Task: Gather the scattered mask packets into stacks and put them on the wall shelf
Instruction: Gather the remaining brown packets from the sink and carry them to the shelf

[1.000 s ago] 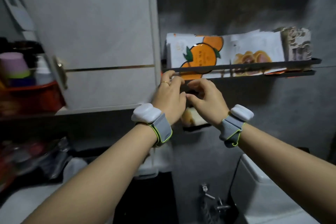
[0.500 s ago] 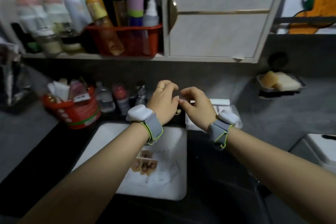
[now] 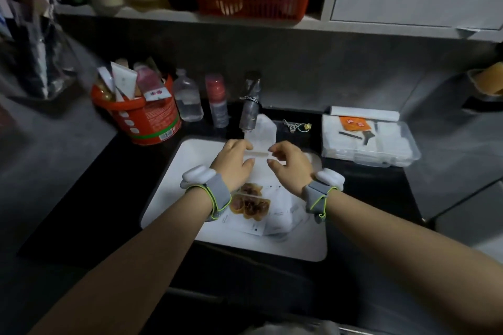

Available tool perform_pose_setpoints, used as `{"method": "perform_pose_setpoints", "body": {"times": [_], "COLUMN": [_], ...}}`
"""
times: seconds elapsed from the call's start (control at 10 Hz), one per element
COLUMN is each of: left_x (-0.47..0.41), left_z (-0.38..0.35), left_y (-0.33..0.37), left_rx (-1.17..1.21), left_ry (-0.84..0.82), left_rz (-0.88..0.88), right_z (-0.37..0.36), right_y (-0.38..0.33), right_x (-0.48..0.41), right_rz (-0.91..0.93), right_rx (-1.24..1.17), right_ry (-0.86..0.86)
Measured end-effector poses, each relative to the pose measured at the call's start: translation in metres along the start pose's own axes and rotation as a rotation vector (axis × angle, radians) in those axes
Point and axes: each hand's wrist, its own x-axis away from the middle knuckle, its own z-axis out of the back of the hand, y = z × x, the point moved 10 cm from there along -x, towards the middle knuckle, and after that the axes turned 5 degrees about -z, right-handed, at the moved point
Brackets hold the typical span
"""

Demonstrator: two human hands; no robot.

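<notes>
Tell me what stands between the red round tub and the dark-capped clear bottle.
Head view: a clear plastic bottle nearest the red round tub, then a red-topped spray can beside the dark-capped clear bottle.

Both forearms are bare. Left hand [image 3: 234, 163], over the left half of the white basin [image 3: 168, 198]: thin ring [image 3: 228, 146] on one finger. The left wristband [image 3: 215, 196] is grey fabric with yellow-green edging and carries a rounded white pod [image 3: 197, 175]. Right hand [image 3: 292, 164], over the basin's right half: the right wristband [image 3: 317, 196] matches, with its own white pod [image 3: 329, 178] and a loose strap end.
</notes>
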Motion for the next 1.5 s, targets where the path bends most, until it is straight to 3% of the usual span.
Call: {"method": "perform_pose_setpoints", "body": {"times": [0.2,0.6,0.7,0.9,1.0,1.2,1.4,1.5], "left_x": [-0.009,-0.008,-0.013,-0.014,-0.015,-0.021,-0.025,-0.030], "left_z": [-0.038,-0.111,-0.118,-0.134,-0.136,-0.154,-0.182,-0.183], "left_y": [-0.052,-0.128,-0.138,-0.147,-0.148,-0.153,-0.171,-0.175], "left_rx": [0.059,0.062,0.007,-0.080,-0.092,-0.149,-0.267,-0.309], "left_ry": [-0.109,-0.317,-0.381,-0.478,-0.485,-0.533,-0.686,-0.682], "left_rz": [0.102,0.319,0.344,0.382,0.360,0.275,0.239,0.234], "right_z": [-0.044,-0.147,-0.157,-0.169,-0.169,-0.159,-0.139,-0.136], "right_y": [0.048,0.118,0.129,0.150,0.138,0.140,0.134,0.134], "right_x": [-0.010,-0.023,-0.031,-0.028,-0.030,-0.031,-0.040,-0.047], "right_rz": [-0.110,-0.254,-0.260,-0.200,-0.189,-0.343,-0.290,-0.302], "right_rx": [0.099,0.444,0.434,0.781,0.741,0.388,0.242,0.211], "right_ry": [-0.143,-0.600,-0.568,-0.506,-0.488,-0.615,-0.443,-0.425]}}
